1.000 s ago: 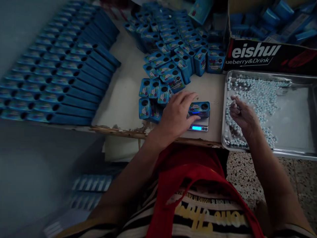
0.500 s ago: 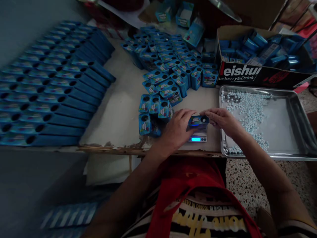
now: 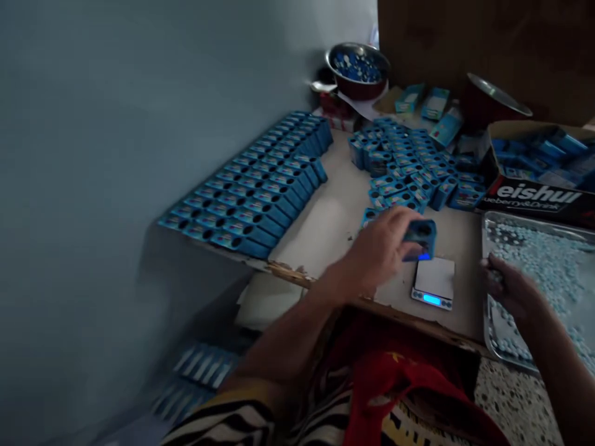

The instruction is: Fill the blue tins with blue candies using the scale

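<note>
My left hand (image 3: 379,251) grips a blue box (image 3: 421,238) with a round hole in its top, lifted above the table and left of the digital scale (image 3: 434,279). Nothing rests on the scale, and its display is lit blue. My right hand (image 3: 506,285) is at the left edge of the metal tray (image 3: 486,310), its fingers curled together and blurred; what they hold, if anything, I cannot make out. Small pale candies (image 3: 539,260) are spread over the tray.
Rows of blue boxes (image 3: 251,186) line the table's left side by the wall. More boxes (image 3: 409,155) cluster behind the scale. A carton (image 3: 534,195) of blue packs stands behind the tray. At the back sit a bowl (image 3: 357,87) and another tilted bowl (image 3: 493,102).
The view has swung left. My left hand has lifted the blue box off the scale. My right hand has moved away from the box to the tray's edge.
</note>
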### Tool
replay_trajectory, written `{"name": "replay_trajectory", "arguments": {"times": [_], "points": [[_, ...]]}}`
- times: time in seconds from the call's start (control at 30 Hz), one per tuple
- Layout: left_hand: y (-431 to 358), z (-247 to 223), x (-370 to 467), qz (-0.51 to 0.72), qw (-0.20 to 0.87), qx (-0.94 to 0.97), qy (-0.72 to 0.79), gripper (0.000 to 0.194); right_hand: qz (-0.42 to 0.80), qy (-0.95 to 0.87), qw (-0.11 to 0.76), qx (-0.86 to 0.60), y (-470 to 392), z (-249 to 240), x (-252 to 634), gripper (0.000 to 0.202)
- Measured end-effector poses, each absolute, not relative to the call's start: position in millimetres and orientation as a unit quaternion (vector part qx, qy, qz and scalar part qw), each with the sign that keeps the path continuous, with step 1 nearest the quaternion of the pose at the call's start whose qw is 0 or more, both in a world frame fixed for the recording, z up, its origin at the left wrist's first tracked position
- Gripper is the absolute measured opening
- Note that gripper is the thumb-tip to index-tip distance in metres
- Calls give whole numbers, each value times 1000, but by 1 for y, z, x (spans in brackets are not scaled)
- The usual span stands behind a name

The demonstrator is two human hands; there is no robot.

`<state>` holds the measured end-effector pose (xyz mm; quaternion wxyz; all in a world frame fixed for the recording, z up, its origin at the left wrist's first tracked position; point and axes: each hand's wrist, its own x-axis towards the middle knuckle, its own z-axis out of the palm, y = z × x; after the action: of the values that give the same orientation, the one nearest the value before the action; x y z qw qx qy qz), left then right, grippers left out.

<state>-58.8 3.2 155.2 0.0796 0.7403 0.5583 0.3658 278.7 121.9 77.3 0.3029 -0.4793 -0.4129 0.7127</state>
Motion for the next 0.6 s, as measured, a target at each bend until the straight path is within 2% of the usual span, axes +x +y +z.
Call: {"name": "replay_trajectory", "arguments": {"times": [0.17, 0.23, 0.3, 0.37, 0.43, 0.6], "points": [[58, 199, -209, 314, -5, 648, 694, 48, 734, -371, 296, -486, 110, 76, 255, 62], [103, 210, -257, 279, 20, 626, 728, 50, 729, -377, 303, -485, 106, 77, 244, 57], [144, 213, -292, 258, 65, 630, 729, 42, 708, -405, 309, -489, 100, 79, 235, 50], [173, 205, -319, 232, 120, 639, 723, 33, 673, -465, 304, -489, 93, 85, 223, 43], [188, 187, -338, 203, 166, 637, 725, 32, 614, -561, 283, -479, 87, 93, 207, 37], [182, 123, -366, 169, 192, 597, 760, 52, 367, -830, 150, -393, 106, 112, 156, 25]]}}
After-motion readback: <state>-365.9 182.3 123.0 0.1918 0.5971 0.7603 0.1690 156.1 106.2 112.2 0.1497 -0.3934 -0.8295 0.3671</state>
